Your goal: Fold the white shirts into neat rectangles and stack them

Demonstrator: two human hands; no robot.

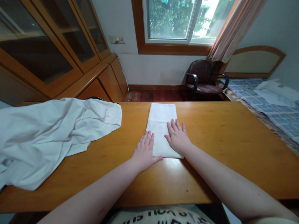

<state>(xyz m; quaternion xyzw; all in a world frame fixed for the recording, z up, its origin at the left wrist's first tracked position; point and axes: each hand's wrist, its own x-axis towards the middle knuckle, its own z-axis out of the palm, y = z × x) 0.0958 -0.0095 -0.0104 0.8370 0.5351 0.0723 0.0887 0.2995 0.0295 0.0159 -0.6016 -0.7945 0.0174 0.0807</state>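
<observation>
A white cloth (161, 137), folded into a long narrow rectangle, lies flat on the wooden table with its far end near the table's back edge. My left hand (144, 150) rests over its near left edge, fingers stretched forward and the thumb along the near edge. On the cloth's right side lies my right hand (177, 135), palm down with its fingers spread. Both hands touch the cloth without gripping it. To the left, a larger white cloth (58, 133) is spread in loose wrinkles and hangs past the table's left side.
The wooden table (217, 140) spans the view. Beyond it stand a glass-door cabinet (77, 74) on the left and a dark office chair (203, 76) below the window. A bed (263, 96) with a blue checked cover is at right. A dark object peeks out behind the loose cloth.
</observation>
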